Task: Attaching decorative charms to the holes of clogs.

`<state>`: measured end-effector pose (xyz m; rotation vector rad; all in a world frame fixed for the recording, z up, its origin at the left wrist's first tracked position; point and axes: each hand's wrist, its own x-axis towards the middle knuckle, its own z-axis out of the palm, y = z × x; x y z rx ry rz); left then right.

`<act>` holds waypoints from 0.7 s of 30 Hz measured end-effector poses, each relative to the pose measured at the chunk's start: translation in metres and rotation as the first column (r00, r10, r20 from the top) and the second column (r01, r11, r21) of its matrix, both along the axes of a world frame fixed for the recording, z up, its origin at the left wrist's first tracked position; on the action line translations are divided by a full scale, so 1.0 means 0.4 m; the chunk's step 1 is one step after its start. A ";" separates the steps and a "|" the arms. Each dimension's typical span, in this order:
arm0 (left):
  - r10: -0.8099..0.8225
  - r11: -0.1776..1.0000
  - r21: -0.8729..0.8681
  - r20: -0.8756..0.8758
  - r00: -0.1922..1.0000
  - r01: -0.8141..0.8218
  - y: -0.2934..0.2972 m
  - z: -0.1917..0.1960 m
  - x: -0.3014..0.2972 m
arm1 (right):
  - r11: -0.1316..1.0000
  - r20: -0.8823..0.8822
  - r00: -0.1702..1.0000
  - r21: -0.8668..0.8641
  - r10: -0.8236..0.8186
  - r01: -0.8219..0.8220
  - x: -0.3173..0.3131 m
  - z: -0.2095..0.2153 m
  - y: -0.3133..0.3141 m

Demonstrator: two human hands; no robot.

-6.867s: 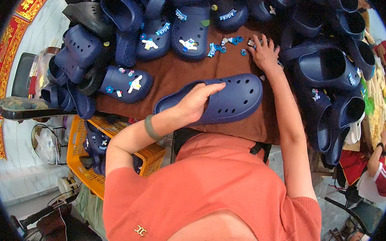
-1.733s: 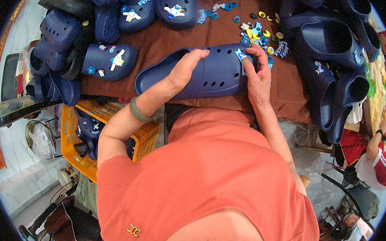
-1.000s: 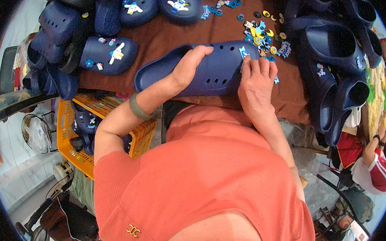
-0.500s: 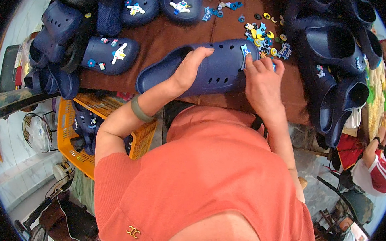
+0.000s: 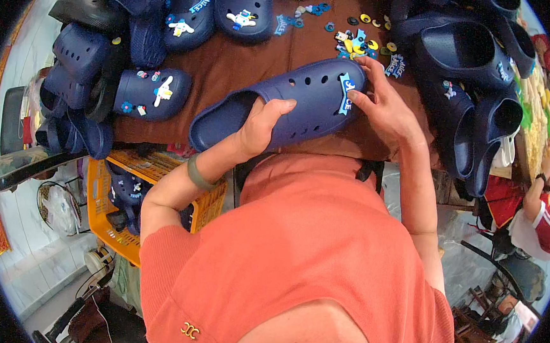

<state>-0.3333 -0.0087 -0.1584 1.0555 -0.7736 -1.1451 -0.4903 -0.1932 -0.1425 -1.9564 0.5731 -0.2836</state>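
Observation:
A navy clog [image 5: 318, 101] lies across the table in front of me, heel to the left and toe to the right. My left hand [image 5: 257, 129] grips it at the foot opening, thumb on top and the other fingers hidden inside. On the toe, a light-blue banner-shaped shoe charm [image 5: 345, 95] is in place. My right hand [image 5: 391, 109] curls around the toe, its thumb at the charm and its index finger at the far edge; the lower fingers are mostly hidden. Loose shoe charms [image 5: 358, 45] lie in a small pile beyond the toe.
Navy clogs [image 5: 156, 93] with charms stand at the left and far side of the brown-covered table [image 5: 222, 66]. More clogs [image 5: 456, 47] are stacked at the right. Below the table, a yellow crate [image 5: 114, 240] holds clogs. Another person's arm [image 5: 534, 202] shows at the far right.
My right hand has shifted from pressing over the charm to the toe's edge, uncovering the banner charm. The clog has tilted, toe away from me. The left hand keeps its grip.

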 end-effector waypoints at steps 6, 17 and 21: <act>0.065 0.991 -0.133 0.254 0.965 -0.032 0.010 -0.013 -0.007 | 0.998 0.045 0.998 -0.054 -0.040 0.042 0.014 -0.002 0.040; 0.264 0.946 0.256 -0.264 0.928 -0.197 -0.055 0.004 0.072 | 0.874 0.283 0.832 0.252 -0.477 0.415 -0.054 -0.064 -0.081; 0.245 0.942 0.276 -0.181 0.953 -0.190 -0.069 0.004 0.093 | 0.833 0.264 0.804 -0.003 -0.533 0.553 -0.147 -0.132 -0.165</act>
